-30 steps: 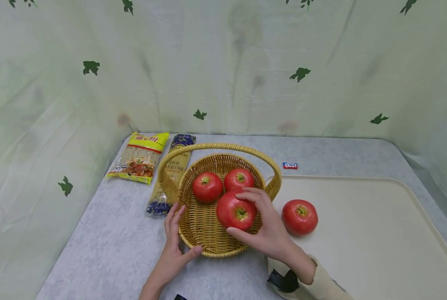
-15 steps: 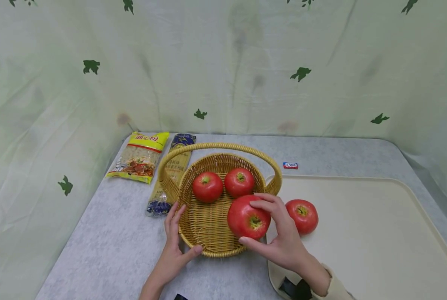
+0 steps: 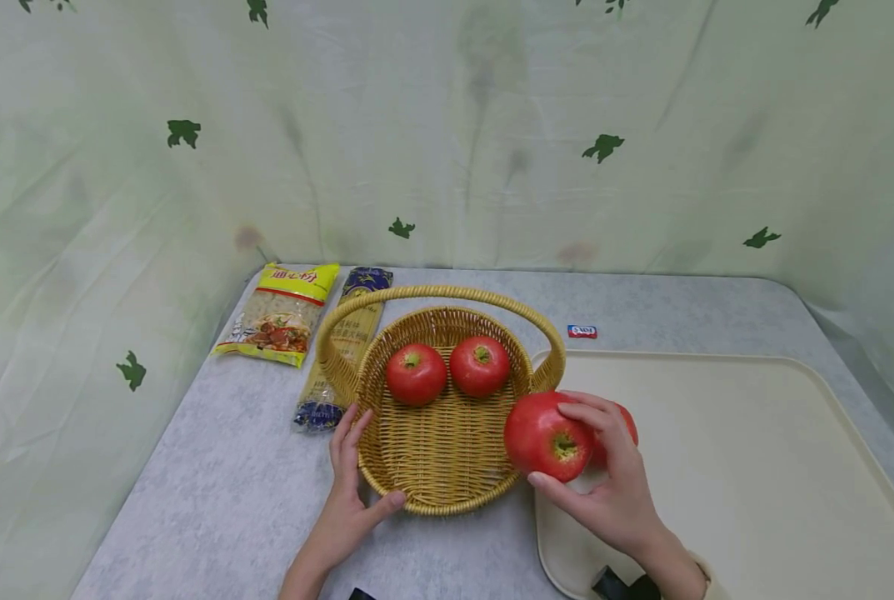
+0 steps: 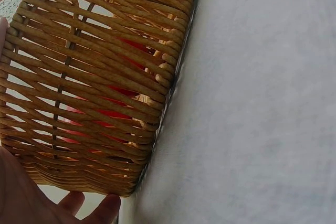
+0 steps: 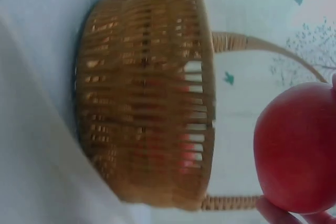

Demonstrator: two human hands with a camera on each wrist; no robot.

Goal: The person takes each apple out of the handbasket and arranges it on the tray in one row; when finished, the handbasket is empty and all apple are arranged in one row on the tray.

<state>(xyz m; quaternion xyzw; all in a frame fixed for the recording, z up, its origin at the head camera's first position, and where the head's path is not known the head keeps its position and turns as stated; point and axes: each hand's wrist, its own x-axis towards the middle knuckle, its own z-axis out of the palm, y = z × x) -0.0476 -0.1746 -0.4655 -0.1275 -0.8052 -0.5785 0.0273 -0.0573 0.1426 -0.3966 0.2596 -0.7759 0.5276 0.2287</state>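
Observation:
My right hand [image 3: 607,479] grips a red apple [image 3: 547,435] between thumb and fingers, raised at the right rim of the wicker basket [image 3: 435,450]. In the right wrist view this apple [image 5: 299,148] is higher than the basket's rim. Behind it, a second apple [image 3: 625,425] on the tray is partly covered by the hand. Two more apples, a left one [image 3: 416,374] and a right one [image 3: 480,366], lie at the back inside the basket. My left hand [image 3: 349,500] rests on the basket's left front side, fingers and thumb spread along the rim.
The beige tray [image 3: 739,467] lies to the right of the basket. Left of it are a yellow food packet [image 3: 277,315] and a long pasta packet [image 3: 349,333], partly behind the arched basket handle [image 3: 439,292]. A small red-and-blue packet [image 3: 582,332] lies behind the tray.
My right hand has carried the apple rightward from inside the basket to over its right rim, now covering part of the tray's apple. The left hand and basket stay put.

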